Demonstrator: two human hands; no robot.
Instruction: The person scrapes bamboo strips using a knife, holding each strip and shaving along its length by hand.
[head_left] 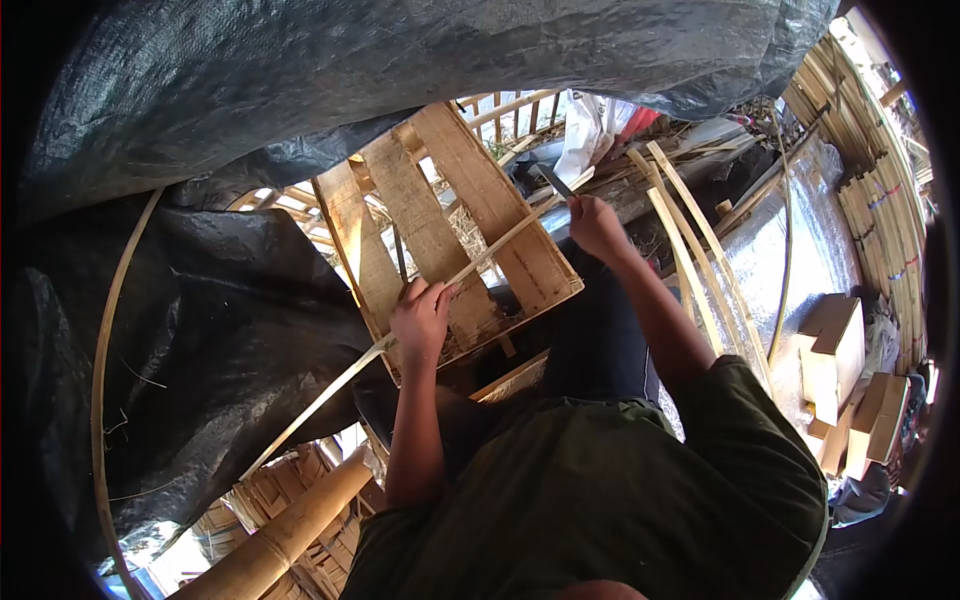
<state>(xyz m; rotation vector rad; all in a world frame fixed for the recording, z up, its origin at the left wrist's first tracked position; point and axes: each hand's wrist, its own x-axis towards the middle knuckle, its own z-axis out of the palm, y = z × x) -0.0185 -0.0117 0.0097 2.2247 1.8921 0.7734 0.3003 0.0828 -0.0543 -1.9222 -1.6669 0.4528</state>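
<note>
1. Crinkled black plastic sheeting [400, 75] spans the top of the view; more hangs along the left side.
2. Person wears a dark green short-sleeved shirt [590, 500].
3. Work surface: a crate-like slatted frame of pale wooden planks [427, 225], in front of the person. Gaps between the planks show light and dry debris.
4. Room, right: a shiny silver sheet [822, 235], with tall bundles of tan bamboo slats [880, 235] beyond it. Lower left: a thick yellowish-brown bamboo pole [285, 535].
5. Containers: brown cardboard boxes [832, 345] at far right; contents cannot be made out. A white plastic sack [590, 130] beyond the frame, contents likewise hidden.
6. Long, thin, pale bamboo strip [325, 402]: lies diagonally across the frame, lower left to upper right.
7. Left hand [420, 315]: over the frame's near planks, fingers curled together, pinching the strip partway along.
8. Right hand [598, 228]: near the strip's upper end, fingers closed in a fist round the handle of a dark-bladed knife [553, 181].
9. Blade lies close by the strip; whether they touch, cannot tell.
</note>
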